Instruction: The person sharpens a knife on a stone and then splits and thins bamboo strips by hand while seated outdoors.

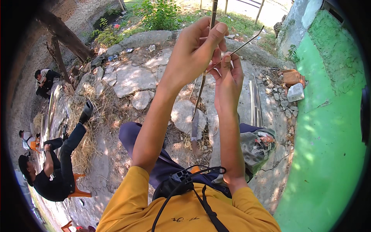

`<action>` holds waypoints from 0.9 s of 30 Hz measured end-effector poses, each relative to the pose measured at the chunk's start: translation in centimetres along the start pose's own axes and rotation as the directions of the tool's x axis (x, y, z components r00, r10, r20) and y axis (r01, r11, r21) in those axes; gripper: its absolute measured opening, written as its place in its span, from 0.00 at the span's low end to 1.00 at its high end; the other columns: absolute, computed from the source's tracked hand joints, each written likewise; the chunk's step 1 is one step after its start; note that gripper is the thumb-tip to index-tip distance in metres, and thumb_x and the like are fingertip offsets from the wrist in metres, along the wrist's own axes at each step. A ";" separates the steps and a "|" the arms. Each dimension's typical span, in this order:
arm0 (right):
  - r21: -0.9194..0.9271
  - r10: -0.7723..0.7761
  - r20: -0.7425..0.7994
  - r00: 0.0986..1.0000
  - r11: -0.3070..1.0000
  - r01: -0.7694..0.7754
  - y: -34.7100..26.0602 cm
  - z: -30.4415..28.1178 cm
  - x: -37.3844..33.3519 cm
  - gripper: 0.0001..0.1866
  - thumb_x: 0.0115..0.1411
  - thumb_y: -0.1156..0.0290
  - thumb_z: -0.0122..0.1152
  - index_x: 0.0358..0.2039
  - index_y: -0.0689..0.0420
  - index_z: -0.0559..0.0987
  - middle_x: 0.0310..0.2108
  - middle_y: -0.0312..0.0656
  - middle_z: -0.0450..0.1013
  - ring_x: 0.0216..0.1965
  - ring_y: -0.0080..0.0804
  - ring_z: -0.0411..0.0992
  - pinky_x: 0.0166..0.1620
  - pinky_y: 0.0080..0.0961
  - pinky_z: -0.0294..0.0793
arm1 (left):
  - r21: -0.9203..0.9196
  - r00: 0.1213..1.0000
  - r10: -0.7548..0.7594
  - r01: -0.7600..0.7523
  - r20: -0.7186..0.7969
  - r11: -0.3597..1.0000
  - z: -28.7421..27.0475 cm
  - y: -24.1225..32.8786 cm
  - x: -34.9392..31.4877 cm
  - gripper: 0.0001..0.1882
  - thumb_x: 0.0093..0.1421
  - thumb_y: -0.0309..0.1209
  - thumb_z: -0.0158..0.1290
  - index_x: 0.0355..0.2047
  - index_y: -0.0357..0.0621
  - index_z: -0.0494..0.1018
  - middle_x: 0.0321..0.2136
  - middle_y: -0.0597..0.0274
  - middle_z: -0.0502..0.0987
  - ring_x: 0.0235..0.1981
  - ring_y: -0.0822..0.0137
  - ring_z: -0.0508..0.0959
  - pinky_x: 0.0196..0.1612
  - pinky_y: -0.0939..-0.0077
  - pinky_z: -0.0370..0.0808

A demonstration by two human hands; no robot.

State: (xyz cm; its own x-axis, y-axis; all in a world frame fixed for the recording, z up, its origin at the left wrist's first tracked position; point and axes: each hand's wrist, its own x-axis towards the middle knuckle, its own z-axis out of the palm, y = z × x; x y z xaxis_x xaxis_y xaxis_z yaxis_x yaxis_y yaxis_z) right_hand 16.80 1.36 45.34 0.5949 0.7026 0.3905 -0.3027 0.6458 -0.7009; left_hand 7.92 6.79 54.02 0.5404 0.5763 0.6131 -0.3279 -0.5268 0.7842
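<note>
Both hands are raised in front of me, close together. My left hand (190,58) pinches a long, thin brown strip (201,89), which looks like split bamboo; it runs from the top edge of the view down to above the ground. Just right of it, my right hand (227,79) is closed with the thumb pressed on a second thin strip (247,42), which slants up to the right and has a bend near its tip. The two strips cross between my hands; whether they touch I cannot tell. Below them, a large knife (195,135) lies on the ground between my knees.
Pale split lengths (255,100) lie to the right, before a green wall (320,135) with rubble and a brick (292,78) at its foot. A grey cloth (258,150) covers my right knee. At left, a person (52,174) sits on an orange chair (80,187) near straw (87,150).
</note>
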 end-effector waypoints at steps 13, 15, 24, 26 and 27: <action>0.276 0.110 -0.063 0.992 0.957 -0.089 1.0 -1.3 1.0 0.07 0.70 0.65 0.55 0.41 0.53 0.70 0.29 0.31 0.68 0.31 0.20 0.69 0.41 0.24 0.78 | -0.344 0.992 -0.120 0.129 0.046 0.930 0.6 -2.7 -0.3 0.29 0.73 0.55 0.38 0.22 0.46 0.62 0.14 0.75 0.56 0.13 0.81 0.55 0.17 0.81 0.51; 0.423 0.150 -0.011 0.989 0.897 -0.132 1.4 -1.8 0.7 0.04 0.70 0.69 0.54 0.39 0.53 0.70 0.29 0.32 0.67 0.31 0.22 0.69 0.43 0.26 0.80 | -0.372 0.995 -0.093 0.095 0.024 0.923 0.7 -2.9 -0.1 0.29 0.73 0.54 0.38 0.21 0.47 0.61 0.13 0.75 0.55 0.13 0.81 0.54 0.16 0.81 0.49; 0.822 0.140 -0.137 0.981 0.569 0.034 4.5 -9.4 2.1 0.07 0.66 0.83 0.51 0.35 0.54 0.71 0.27 0.34 0.65 0.29 0.22 0.65 0.38 0.23 0.76 | -0.346 0.988 -0.058 0.005 -0.140 0.938 -2.0 -0.5 -0.1 0.28 0.74 0.52 0.36 0.20 0.50 0.57 0.15 0.75 0.53 0.12 0.82 0.50 0.16 0.81 0.45; 0.793 0.167 -0.230 0.959 0.603 0.085 5.2 -15.5 2.5 0.08 0.65 0.84 0.51 0.33 0.55 0.72 0.27 0.33 0.65 0.28 0.22 0.63 0.36 0.21 0.72 | -0.461 0.975 -0.018 -0.088 -0.222 0.883 -5.8 1.3 0.4 0.27 0.74 0.53 0.35 0.20 0.50 0.56 0.15 0.75 0.49 0.13 0.80 0.47 0.16 0.80 0.43; 0.787 0.206 -0.266 0.942 0.610 0.089 4.9 -15.8 1.8 0.08 0.65 0.85 0.52 0.33 0.55 0.72 0.27 0.33 0.65 0.28 0.22 0.62 0.38 0.22 0.73 | -0.527 0.971 -0.025 -0.108 -0.238 0.843 -6.7 1.7 0.6 0.27 0.74 0.53 0.35 0.21 0.51 0.56 0.15 0.75 0.48 0.13 0.79 0.45 0.16 0.79 0.42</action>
State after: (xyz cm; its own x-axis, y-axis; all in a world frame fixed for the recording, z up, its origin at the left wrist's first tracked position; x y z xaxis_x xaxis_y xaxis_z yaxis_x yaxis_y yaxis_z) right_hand 28.15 1.11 33.23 0.6959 0.7152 0.0652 -0.7181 0.6917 0.0768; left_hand 2.46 10.39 56.36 0.3480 0.7215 0.5986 -0.7432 -0.1768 0.6452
